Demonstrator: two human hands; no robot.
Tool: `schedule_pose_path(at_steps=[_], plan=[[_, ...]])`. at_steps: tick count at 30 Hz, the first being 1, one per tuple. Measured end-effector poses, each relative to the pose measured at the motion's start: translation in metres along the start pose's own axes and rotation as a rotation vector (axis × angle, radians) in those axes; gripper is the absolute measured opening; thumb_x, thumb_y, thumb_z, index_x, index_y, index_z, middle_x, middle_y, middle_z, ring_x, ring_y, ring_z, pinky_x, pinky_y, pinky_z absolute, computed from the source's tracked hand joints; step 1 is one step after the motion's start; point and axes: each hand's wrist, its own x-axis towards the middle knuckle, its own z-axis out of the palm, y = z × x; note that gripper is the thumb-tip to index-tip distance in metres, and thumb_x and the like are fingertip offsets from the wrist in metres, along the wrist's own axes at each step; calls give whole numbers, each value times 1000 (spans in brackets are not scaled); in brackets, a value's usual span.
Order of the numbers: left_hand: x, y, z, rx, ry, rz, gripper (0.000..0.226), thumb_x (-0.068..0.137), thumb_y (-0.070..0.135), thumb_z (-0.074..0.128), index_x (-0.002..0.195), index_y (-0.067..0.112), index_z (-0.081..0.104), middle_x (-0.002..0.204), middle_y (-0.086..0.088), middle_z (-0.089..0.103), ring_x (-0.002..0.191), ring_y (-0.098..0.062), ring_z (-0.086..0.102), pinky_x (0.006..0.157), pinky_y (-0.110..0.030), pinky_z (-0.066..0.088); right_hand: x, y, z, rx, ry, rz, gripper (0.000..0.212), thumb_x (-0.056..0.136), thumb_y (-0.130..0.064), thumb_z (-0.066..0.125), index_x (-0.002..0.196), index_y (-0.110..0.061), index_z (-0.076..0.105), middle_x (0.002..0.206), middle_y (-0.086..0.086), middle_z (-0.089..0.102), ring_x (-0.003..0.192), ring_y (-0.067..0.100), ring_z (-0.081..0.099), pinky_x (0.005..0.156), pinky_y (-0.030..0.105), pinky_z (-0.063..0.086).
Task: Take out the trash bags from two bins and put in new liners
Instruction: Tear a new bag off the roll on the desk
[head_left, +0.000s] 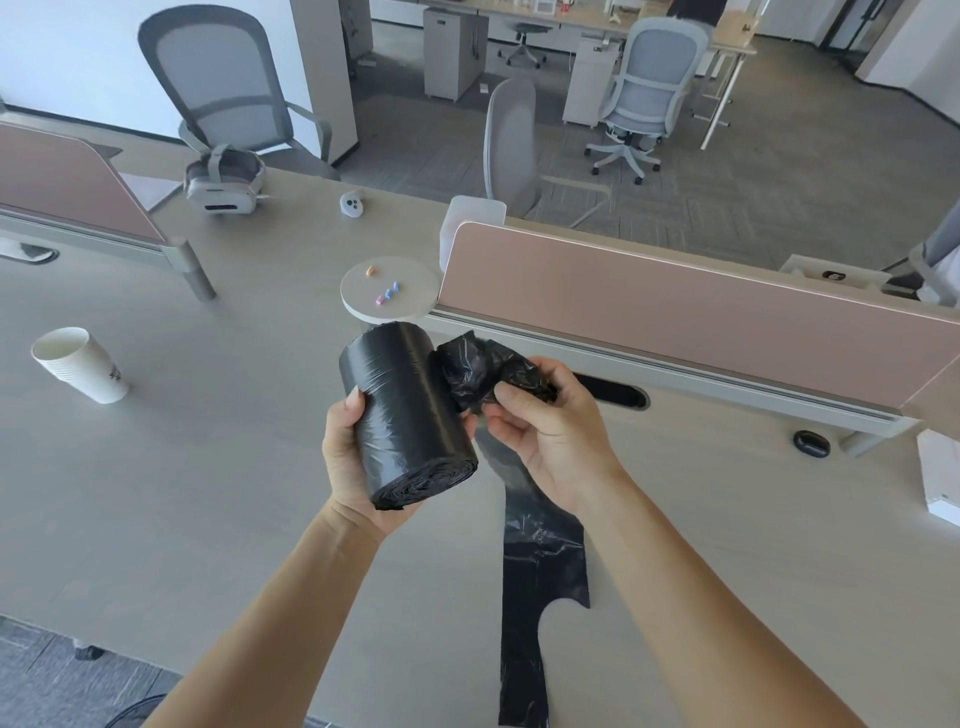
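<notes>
Nearest the lens, two bare forearms reaching up from the bottom edge over a pale wood-grain worktop (182, 467). Left hand (345, 462) wrapped around a fat roll of black bin liners (410, 415), fingers curled behind it and thumb on its near side, roll tilted with its coiled end facing down toward the camera. Right hand (553, 426) just beside the roll, grip pinched shut on a crumpled bunch of loose black liner (488, 371) touching the roll's upper right side. Below the right wrist, a flat black liner strip (540, 571) with cut-out handle loops trailing down over the worktop toward the near edge; whether joined to the roll, cannot tell. Well to the left, a white paper cup (83, 364) lying tilted on the worktop. Beyond the roll, a round grey disc (410, 296) carrying a few small coloured bits, next to a pink divider panel (675, 312). Farther back, a white headset (223, 184) and grey office chairs (223, 88) on a carpeted floor.
</notes>
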Motion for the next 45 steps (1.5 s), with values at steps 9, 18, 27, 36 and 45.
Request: schedule_pose_path(at_steps=[9, 18, 27, 36, 45], plan=[[1, 20, -3, 156, 114, -125, 72, 58, 39, 82, 120, 8, 64, 115, -18, 62, 96, -37, 62, 86, -48, 53, 7, -20, -17, -408, -91, 56, 24, 84, 9, 68, 98, -10, 61, 77, 5, 70, 62, 18, 66, 72, 35, 56], [-5, 37, -9, 183, 152, -184, 72, 51, 38, 86, 113, 8, 68, 112, -18, 63, 95, -37, 61, 84, -49, 53, 15, -37, -37, -331, -100, 60, 27, 85, 14, 62, 99, -9, 62, 86, 9, 67, 68, 17, 63, 66, 27, 54], [-15, 47, -25, 152, 205, -270, 69, 49, 34, 88, 110, 6, 71, 114, -19, 64, 94, -37, 64, 81, -51, 54, 25, -40, -60, 14, -14, 46, 29, 87, 16, 50, 100, -6, 64, 93, 15, 63, 66, 18, 54, 60, 25, 48], [0, 10, -64, 919, 656, -397, 56, 73, 23, 81, 121, 13, 55, 95, -14, 75, 81, -30, 74, 67, -46, 61, 23, -19, -68, -160, -1, 184, 34, 89, -34, 64, 113, -11, 59, 91, 10, 65, 70, 22, 61, 66, 33, 48], [45, -67, -128, 1817, 584, -600, 94, 53, 44, 75, 134, 43, 25, 105, 0, 59, 91, -27, 62, 77, -40, 56, 24, 2, -94, -495, 71, 244, 35, 97, -35, 58, 120, -9, 61, 121, 10, 62, 73, 19, 65, 66, 29, 50]])
